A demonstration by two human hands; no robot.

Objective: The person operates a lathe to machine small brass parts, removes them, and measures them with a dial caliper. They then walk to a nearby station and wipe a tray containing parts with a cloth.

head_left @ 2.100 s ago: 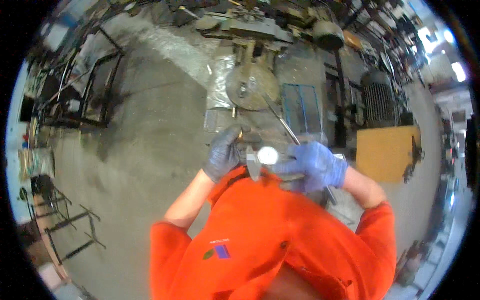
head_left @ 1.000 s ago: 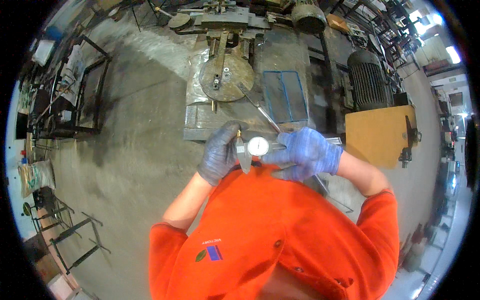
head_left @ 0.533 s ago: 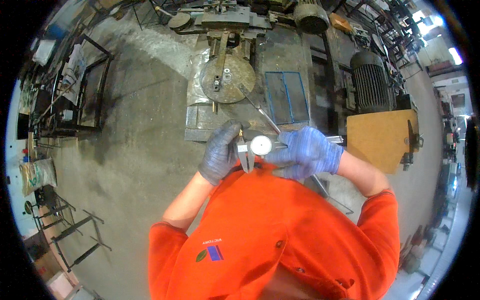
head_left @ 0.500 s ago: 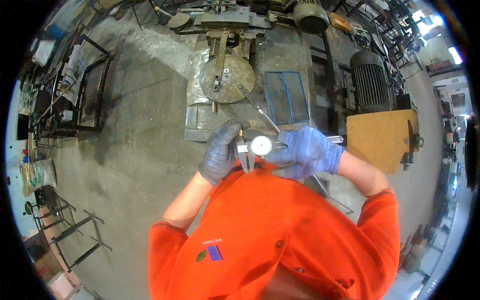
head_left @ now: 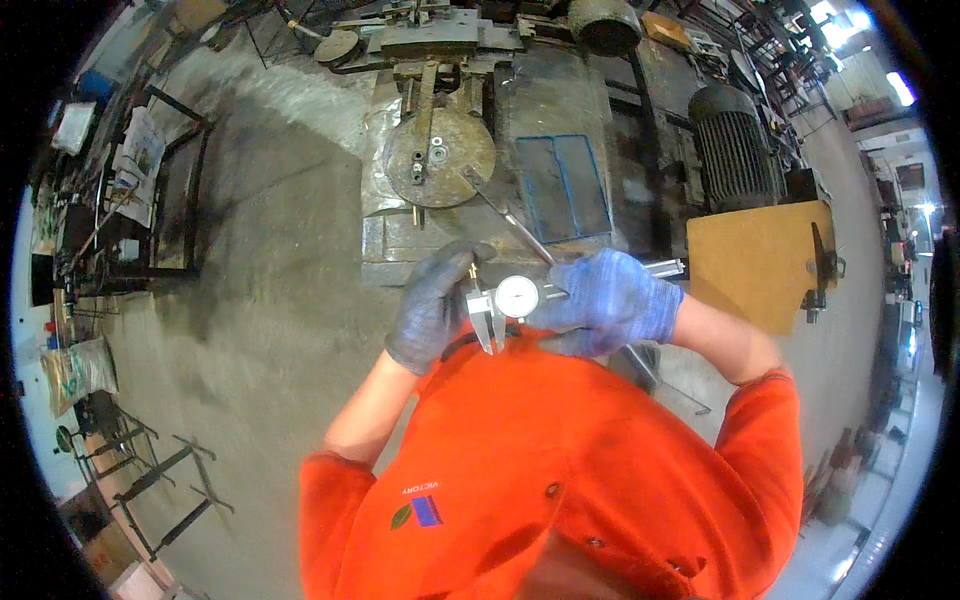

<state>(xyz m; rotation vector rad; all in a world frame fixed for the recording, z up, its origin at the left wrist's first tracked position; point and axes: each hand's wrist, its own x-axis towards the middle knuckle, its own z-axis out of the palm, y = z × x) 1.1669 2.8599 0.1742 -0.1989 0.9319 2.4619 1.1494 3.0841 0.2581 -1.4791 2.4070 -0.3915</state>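
Observation:
A dial caliper [head_left: 517, 297] with a round white face is held in front of my chest, its long jaws pointing down toward my orange jacket. My right hand [head_left: 615, 300], in a blue knit glove, is closed around its beam, whose end sticks out past the wrist side. In a dark grey glove, my left hand [head_left: 425, 310] pinches a small brass-coloured piece [head_left: 474, 271] beside the caliper's short upper jaws. Whether those jaws touch the piece is too small to tell.
Ahead stands a machine with a round metal plate [head_left: 440, 185]; a metal rod [head_left: 515, 222] runs from it toward my right hand. Beside it lies a blue wire frame [head_left: 565, 188]. At right are a tan board [head_left: 755, 265] and a ribbed motor [head_left: 737, 155]; a black metal rack [head_left: 195, 200] stands left.
Both hands and the caliper have shifted slightly left and the caliper has tilted a little. The brass-coloured piece shows more clearly at my left fingertips. The whole view has moved slightly.

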